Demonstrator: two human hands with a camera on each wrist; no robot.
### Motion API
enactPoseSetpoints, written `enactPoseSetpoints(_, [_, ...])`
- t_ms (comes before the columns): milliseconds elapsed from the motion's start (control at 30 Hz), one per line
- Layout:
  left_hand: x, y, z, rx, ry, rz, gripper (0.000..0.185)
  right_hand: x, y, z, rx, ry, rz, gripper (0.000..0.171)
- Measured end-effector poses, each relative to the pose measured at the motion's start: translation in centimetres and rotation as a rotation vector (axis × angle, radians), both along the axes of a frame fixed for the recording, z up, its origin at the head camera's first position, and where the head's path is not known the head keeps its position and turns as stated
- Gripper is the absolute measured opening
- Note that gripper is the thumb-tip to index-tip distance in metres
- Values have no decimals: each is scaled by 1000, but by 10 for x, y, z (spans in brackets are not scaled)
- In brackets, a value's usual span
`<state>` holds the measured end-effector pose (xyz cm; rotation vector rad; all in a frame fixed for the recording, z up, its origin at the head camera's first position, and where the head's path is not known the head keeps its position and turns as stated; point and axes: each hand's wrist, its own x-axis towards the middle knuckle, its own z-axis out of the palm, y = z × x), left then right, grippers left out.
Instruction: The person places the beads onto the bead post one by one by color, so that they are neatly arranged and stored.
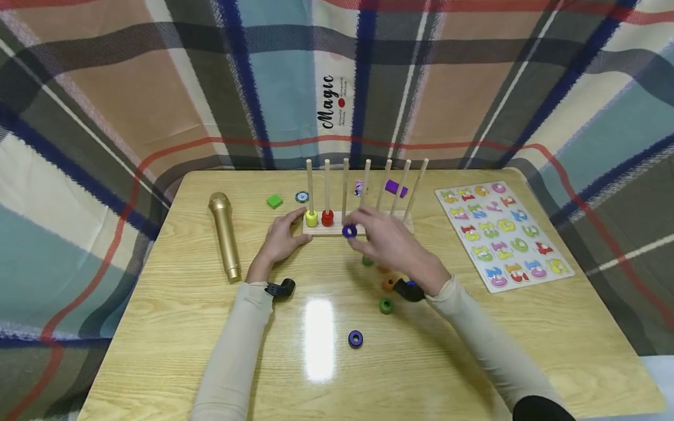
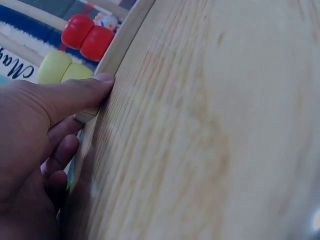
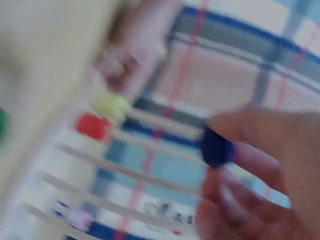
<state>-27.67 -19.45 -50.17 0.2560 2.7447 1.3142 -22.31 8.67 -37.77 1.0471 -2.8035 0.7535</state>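
Observation:
My left hand holds the left end of a wooden peg stand, its thumb along the front edge in the left wrist view. Yellow rings sit on the leftmost peg and red rings on the one beside it. Between thumb and fingertips, my right hand pinches a dark blue ring in front of the third peg. In the blurred right wrist view the same ring is held off the pegs. Several pegs to the right carry no visible rings; my right hand hides part of the base.
Loose on the table lie a blue ring, green rings and an orange ring, some partly under my right wrist. A gold microphone lies left, a number puzzle board right. Behind are a green block and a purple block.

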Motion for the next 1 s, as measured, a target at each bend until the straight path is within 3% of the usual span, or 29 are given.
enactPoseSetpoints(167, [1,-2,0,9,1,-2,78,-42,-10,40,-235,170,-134,31])
enactPoseSetpoints(300, [2,0,-2,19,7,-7,78,-61,-18,51,-232,167,-214,35])
enactPoseSetpoints(500, [1,2,-4,6,16,-17,77,-65,-21,52,-100,136,-275,41])
enactPoseSetpoints(700, [-1,1,-2,-3,14,-12,78,-67,-22,55,-55,136,-281,43])
enactPoseSetpoints(867, [1,0,-1,2,2,-8,78,-65,-20,54,-73,88,-275,48])
enactPoseSetpoints(1000, [1,0,1,5,3,-7,78,-54,-12,46,-169,164,-248,44])
